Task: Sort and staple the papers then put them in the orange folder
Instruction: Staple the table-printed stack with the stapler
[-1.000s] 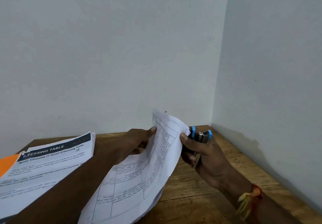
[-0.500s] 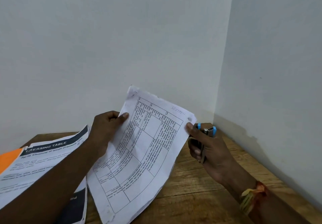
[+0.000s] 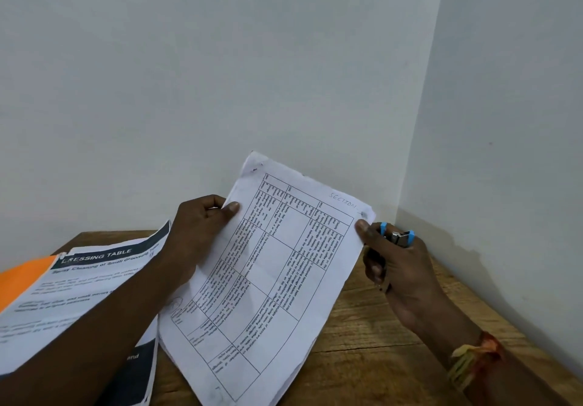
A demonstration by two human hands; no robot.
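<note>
I pinch the table-printed sheets (image 3: 268, 279) left-edge with the left hand (image 3: 198, 235); the right hand (image 3: 400, 273), curled round the stapler (image 3: 399, 237), thumbs their adjacent top-right corner.

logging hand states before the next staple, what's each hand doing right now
Left hand: grips the papers at their left edge.
Right hand: grips the stapler, thumb pressing the papers' right corner.

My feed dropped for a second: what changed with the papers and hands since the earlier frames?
The gridded papers rose from a low, bent curl and opened flat toward the camera. The left hand shifted out to their left edge and grips it. Unchanged: the right hand holds the stapler while its thumb pinches their upper right edge; the Dressing Table papers and orange folder lie at left.
</note>
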